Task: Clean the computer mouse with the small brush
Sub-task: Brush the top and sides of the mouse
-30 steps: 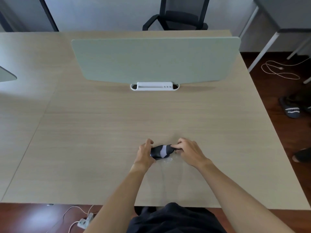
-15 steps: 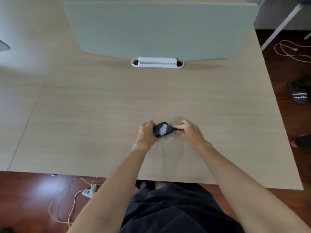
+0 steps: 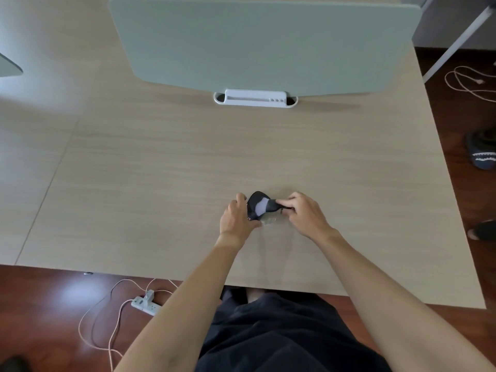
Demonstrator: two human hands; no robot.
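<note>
Pale wood-grain surface (image 3: 166,167), seam running diagonally down its left part. At the far side stands a grey-green divider panel (image 3: 263,41) in a white base (image 3: 255,98) w/ slots & small holes. Near the front edge, a small clear crumpled bit (image 3: 269,223) lies on the wood — can't tell what it is. Another panel's corner (image 3: 9,66) shows at far left.

Small brush (image 3: 285,208) mostly hidden under fingers (image 3: 284,202)
</note>
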